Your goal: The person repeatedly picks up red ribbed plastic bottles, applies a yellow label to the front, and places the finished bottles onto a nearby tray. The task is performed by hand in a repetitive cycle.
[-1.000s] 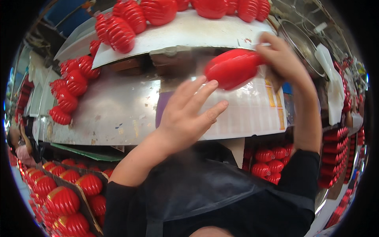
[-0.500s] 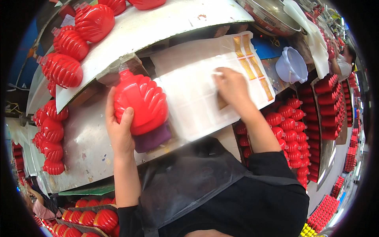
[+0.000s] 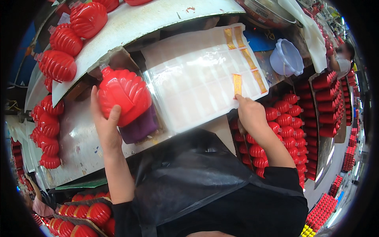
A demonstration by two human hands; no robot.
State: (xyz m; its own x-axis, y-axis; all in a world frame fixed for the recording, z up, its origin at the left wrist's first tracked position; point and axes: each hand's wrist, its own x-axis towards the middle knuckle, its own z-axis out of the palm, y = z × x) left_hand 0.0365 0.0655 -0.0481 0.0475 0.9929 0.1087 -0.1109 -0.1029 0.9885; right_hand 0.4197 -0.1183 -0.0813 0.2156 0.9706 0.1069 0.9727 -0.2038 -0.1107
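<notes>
A packing workshop: trays of red ribbed bottles (image 3: pixel 290 114) surround the metal workbench (image 3: pixel 79 142).

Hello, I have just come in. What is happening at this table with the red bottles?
A person works with bare hands at a metal workbench. The left hand holds a ribbed red plastic bottle upright over a purple pad. The right hand peels a gold sticker from a white backing sheet, where more gold stickers remain. Many red bottles lie on the shelf behind, and others fill crates at the right.
</notes>
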